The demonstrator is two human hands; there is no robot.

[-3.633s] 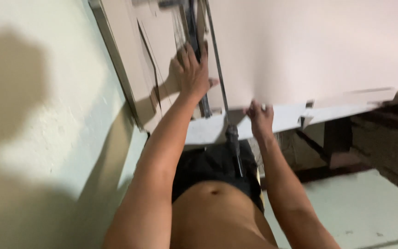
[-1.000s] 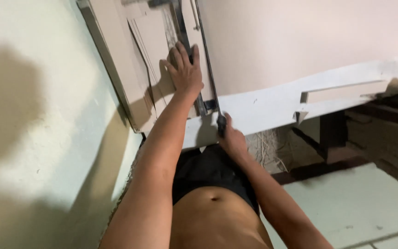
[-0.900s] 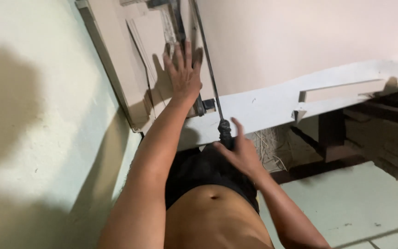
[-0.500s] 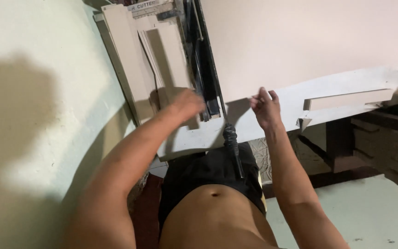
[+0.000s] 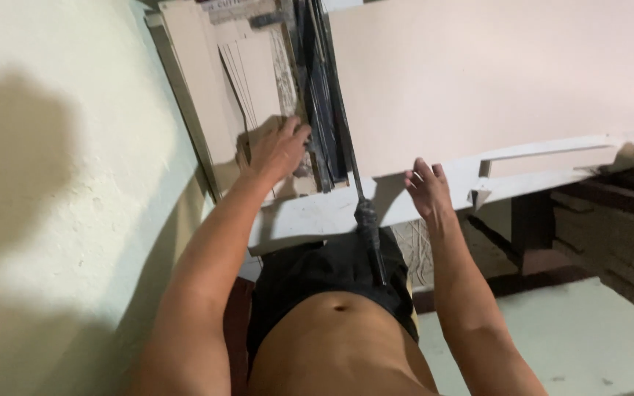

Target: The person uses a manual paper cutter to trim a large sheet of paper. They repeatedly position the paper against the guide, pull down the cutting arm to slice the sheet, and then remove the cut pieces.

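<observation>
Nearest, black lever handle (image 5: pixel 367 233) hanging off the bench (image 5: pixel 310 216) edge, ungripped. Right hand (image 5: pixel 427 189) just beside it, fingers loosely open, resting on the bench's front edge under the large pale sheet (image 5: pixel 493 81), holding nothing. Left hand (image 5: pixel 277 147) farther in, spread flat on the narrow card pieces (image 5: pixel 254 81) left of the dark cutter blade (image 5: pixel 321 88). Sheet lying across the cutter; apparently positioning under way, cutting not yet done.

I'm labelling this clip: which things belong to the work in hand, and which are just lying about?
In use: left hand on the narrow card strips; right hand at the big pale board; cutter's lever arm.
Lying about: stacked cardboard; wall.
</observation>
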